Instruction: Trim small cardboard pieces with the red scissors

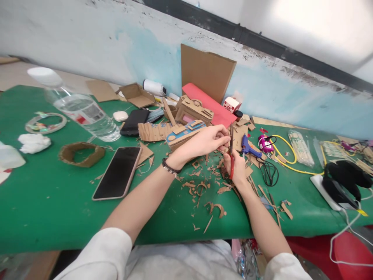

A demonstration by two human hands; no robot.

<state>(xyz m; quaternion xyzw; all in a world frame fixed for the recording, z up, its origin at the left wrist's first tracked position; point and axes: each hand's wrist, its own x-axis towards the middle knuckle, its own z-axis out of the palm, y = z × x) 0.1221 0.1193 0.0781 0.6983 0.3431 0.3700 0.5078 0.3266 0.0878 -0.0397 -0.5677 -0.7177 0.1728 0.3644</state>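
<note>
Red-handled scissors (232, 167) are gripped in my right hand (236, 169), their blades pointing up and away. Close to the blades, my left hand (211, 140) has its fingers curled in a pinch; whatever is between them is too small to make out. Cardboard scraps (201, 188) lie scattered on the green table under and in front of both hands. A cardboard piece with a blue printed face (186, 131) sits just beyond my left wrist, and a box-like cardboard construction (194, 111) stands behind it.
A phone (118, 173), a cardboard ring (82, 154) and a water bottle (87, 111) are on the left. To the right are a blue glue gun (250, 147), yellow cable (287, 163) and black headphones (342, 182). A cardboard sheet (206, 70) leans on the wall.
</note>
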